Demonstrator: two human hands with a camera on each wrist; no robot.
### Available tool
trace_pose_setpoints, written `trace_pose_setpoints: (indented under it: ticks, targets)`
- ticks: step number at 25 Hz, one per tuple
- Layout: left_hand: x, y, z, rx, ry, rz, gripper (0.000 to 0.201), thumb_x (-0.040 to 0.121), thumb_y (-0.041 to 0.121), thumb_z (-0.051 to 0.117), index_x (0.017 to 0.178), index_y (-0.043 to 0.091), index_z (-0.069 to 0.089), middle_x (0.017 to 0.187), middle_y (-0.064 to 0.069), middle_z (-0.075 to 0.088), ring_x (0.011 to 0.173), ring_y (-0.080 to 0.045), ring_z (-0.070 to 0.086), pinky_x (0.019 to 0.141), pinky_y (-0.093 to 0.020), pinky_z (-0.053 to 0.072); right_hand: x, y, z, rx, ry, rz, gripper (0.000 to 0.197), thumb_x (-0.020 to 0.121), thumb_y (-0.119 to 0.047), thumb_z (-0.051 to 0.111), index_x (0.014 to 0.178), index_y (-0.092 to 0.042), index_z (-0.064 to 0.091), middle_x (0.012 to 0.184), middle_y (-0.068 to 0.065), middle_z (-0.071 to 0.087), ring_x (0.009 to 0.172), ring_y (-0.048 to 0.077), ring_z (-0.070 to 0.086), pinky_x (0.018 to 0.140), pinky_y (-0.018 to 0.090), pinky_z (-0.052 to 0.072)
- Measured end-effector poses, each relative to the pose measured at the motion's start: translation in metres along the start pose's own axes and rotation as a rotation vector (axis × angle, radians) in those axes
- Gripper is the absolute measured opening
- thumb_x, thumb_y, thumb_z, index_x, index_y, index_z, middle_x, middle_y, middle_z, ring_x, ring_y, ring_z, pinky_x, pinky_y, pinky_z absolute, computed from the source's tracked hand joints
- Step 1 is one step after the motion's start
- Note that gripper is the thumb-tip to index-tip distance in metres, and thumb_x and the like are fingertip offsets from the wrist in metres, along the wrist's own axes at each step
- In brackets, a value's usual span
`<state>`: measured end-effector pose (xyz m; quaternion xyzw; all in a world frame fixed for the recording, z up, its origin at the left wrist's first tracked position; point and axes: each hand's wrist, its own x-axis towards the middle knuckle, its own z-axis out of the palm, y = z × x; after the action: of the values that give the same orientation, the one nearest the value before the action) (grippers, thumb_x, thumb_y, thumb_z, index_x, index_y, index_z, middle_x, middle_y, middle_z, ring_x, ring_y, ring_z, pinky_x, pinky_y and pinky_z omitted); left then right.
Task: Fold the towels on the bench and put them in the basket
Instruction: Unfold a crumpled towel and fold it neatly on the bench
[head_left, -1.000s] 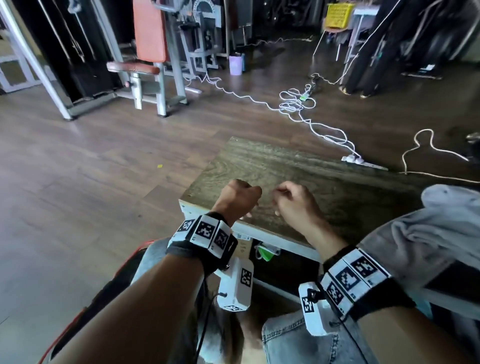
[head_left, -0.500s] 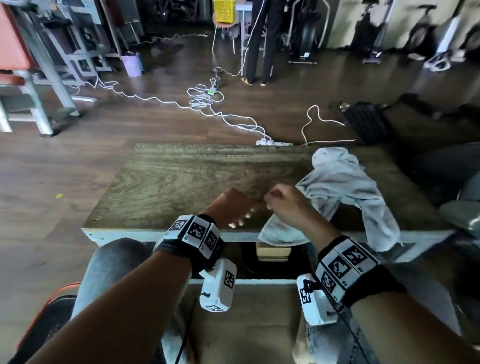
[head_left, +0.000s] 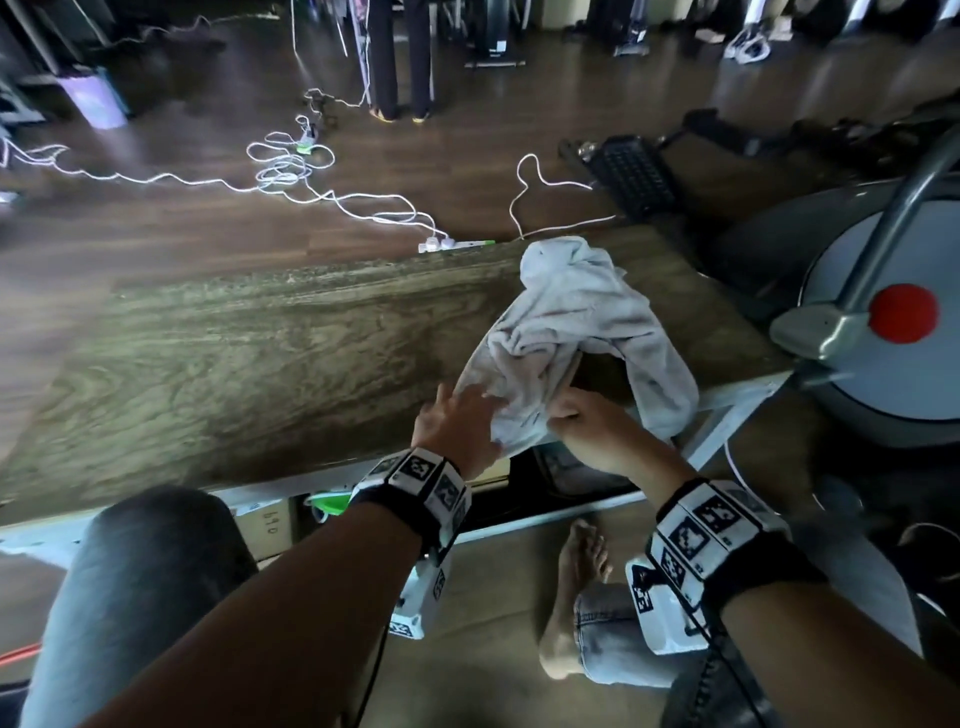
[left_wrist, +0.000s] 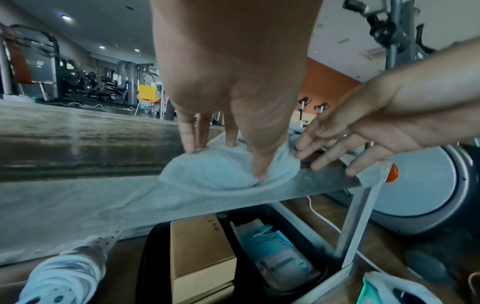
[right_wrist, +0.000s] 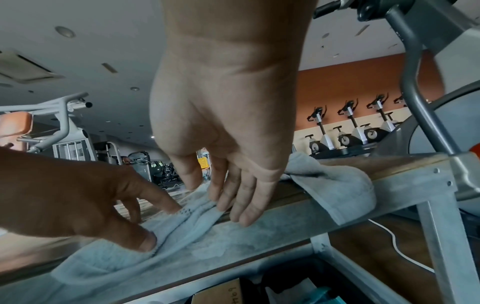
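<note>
The bench (head_left: 249, 353) carried a crumpled towel (head_left: 571, 322) at its right end, one part hanging over the near edge. The left hand (head_left: 457, 423) pinched the towel's near edge there, thumb under, fingers (left_wrist: 188, 142) on top. Just beside it, the right hand (head_left: 592, 431) lay loosely spread, fingertips (right_wrist: 244, 214) touching the towel.

Cardboard box (left_wrist: 201, 252) under bench — handwritten "b94"; wrist-band markers — no legible text.

Pale grey towel (head_left: 571, 322) on a brown wood-grain bench (head_left: 260, 364) with a white frame; black-and-white checkered wristbands (head_left: 421, 478)
</note>
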<state>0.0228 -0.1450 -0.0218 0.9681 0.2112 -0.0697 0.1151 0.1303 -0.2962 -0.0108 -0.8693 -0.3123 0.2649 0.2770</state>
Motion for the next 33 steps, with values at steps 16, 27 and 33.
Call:
trace_pose_setpoints:
  ticks: [16, 27, 33]
  targets:
    - [-0.02, -0.018, -0.074, -0.344, 0.28, 0.059, 0.055, 0.066, 0.063, 0.062, 0.104, 0.028, 0.044, 0.089, -0.002, 0.068, 0.076, -0.026, 0.065, 0.062, -0.035, 0.053, 0.014, -0.045, 0.02, -0.167, 0.279, -0.405, 0.037, 0.092, -0.027, 0.056, 0.128, -0.029, 0.06, 0.13, -0.003, 0.063, 0.114, 0.026, 0.061, 0.083, 0.031, 0.049]
    - [0.003, -0.105, -0.08, -0.197, 0.582, -0.181, 0.026, 0.076, 0.018, 0.061, 0.092, 0.038, 0.065, 0.103, -0.007, 0.054, 0.098, -0.032, 0.051, 0.079, -0.035, 0.033, 0.026, -0.041, 0.024, -0.304, 0.196, -0.308, 0.023, 0.083, -0.037, 0.072, 0.104, -0.032, 0.064, 0.136, 0.001, 0.047, 0.127, 0.025, 0.043, 0.096, 0.042, 0.05]
    - [0.002, -0.109, -0.059, -0.302, 0.68, 0.122, 0.028, 0.076, 0.006, 0.069, 0.074, 0.034, 0.071, 0.088, 0.024, 0.052, 0.1, -0.012, 0.043, 0.093, -0.037, 0.034, 0.032, -0.053, 0.037, -0.298, 0.263, -0.395, 0.061, 0.085, -0.025, 0.071, 0.135, -0.019, 0.037, 0.15, 0.007, 0.037, 0.135, 0.029, 0.036, 0.099, 0.046, 0.047]
